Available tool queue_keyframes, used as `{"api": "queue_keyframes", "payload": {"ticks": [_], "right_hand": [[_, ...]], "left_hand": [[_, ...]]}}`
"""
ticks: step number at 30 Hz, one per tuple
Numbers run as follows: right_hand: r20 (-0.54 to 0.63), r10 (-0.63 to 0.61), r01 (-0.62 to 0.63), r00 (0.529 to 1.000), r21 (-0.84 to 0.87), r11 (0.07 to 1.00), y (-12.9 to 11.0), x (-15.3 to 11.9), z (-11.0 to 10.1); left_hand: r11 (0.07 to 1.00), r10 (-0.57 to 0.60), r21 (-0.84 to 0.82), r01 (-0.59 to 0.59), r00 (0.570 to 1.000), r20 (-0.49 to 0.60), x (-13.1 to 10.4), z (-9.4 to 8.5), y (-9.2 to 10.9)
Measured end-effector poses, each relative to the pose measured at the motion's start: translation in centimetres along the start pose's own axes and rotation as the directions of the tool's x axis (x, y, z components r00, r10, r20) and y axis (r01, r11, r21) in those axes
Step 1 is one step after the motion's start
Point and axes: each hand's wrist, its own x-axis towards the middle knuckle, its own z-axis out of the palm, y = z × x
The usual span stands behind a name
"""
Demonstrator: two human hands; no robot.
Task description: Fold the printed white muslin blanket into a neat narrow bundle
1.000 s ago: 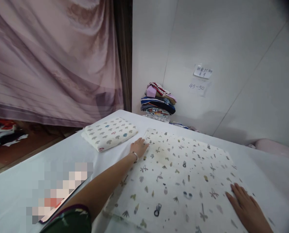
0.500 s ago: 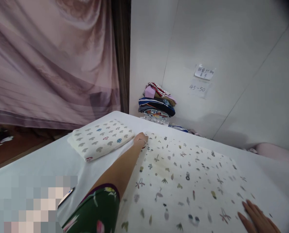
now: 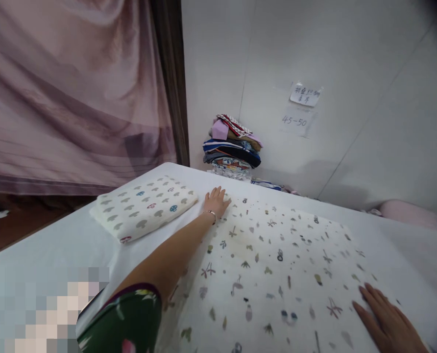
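Patterned cloth [image 3: 255, 294] lies spread, largely smooth, on the white table [image 3: 67, 233], with folded cloth [image 3: 150, 208] at ten o'clock from its centre. Left hand [image 3: 217, 202] at eleven o'clock and right hand [image 3: 389, 318] at four are open, palms down; folding appears complete in one piece, whereas the other lies broad and uncompacted, its layering indeterminable.

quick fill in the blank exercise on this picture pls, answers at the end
1. The spread cloth lies to the ____ of the folded cloth.
2. A bracelet circles the person's ____ wrist.
3. The lower paper on the wall reads 45-____.
4. The sleeve is mainly ____.

Missing words: right; left; 50; green
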Motion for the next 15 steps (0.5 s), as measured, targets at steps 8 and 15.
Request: {"api": "queue_keyframes", "payload": {"ticks": [8, 15], "right_hand": [[0.275, 0.167, -0.142, 0.947, -0.108, 0.984, -5.3, 2.2, -4.9], [0.272, 0.121, -0.105, 0.955, -0.072, 0.992, -9.1, 10.6, -6.3]], "left_hand": [[0.992, 0.053, 0.099, -0.079, 0.968, 0.245, -0.6, 0.8, -0.7], [0.988, 0.043, 0.138, -0.071, 0.979, 0.197, 0.0, 1.0, -0.8]]}}
